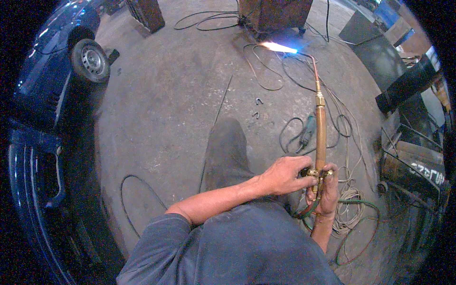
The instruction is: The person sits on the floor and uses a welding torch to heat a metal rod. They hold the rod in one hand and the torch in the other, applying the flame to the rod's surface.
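A lit gas torch (321,135) with a brass-coloured handle points away from me. Its thin bent tip ends in a blue and white flame (280,47) that streams to the left. My right hand (327,197) is closed round the rear end of the torch, by the valves. From the left, my left hand (288,175) reaches across and pinches a brass valve knob (311,173) on the torch's side. A green and red hose (309,209) leaves the torch's rear below my hands.
A green angle grinder (308,131) lies on the floor beyond my hands, among loose cables. Coiled hose (350,209) rests at right. A dark blue vehicle with a wheel (90,60) stands at left. A rusty cabinet (273,18) is ahead, metal pieces (408,85) at right.
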`<state>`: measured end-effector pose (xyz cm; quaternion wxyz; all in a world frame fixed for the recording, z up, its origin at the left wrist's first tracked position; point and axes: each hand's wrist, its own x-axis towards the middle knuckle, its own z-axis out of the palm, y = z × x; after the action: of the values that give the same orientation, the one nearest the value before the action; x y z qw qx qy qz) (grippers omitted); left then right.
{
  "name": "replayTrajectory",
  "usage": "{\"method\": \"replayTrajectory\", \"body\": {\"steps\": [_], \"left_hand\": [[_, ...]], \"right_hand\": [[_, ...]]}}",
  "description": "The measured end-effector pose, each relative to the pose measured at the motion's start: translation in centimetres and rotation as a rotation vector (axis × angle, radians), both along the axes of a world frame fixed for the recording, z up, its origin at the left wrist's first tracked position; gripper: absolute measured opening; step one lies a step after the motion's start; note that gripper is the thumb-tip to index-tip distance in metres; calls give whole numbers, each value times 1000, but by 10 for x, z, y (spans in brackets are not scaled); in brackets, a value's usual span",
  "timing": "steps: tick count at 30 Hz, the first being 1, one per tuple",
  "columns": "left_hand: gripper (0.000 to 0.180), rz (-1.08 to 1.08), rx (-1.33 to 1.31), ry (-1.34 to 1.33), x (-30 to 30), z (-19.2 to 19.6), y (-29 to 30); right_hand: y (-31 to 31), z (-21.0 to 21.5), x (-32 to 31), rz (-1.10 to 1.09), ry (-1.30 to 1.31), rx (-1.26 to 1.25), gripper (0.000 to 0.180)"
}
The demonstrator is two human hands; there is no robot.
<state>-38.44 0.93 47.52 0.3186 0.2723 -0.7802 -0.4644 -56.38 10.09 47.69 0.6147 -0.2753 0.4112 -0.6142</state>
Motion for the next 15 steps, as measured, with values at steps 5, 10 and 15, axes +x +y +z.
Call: {"method": "replayTrajectory", "body": {"steps": [5,10,15], "left_hand": [[41,7,-12,9,-1,0,0],[42,21,-20,-18,-1,1,2],[41,31,-24,-32,-2,-2,3]], "right_hand": [[1,-3,-3,5,-21,-14,25],[1,-4,-3,14,-34,-16,23],[1,-1,-2,11,-19,1,25]]}}
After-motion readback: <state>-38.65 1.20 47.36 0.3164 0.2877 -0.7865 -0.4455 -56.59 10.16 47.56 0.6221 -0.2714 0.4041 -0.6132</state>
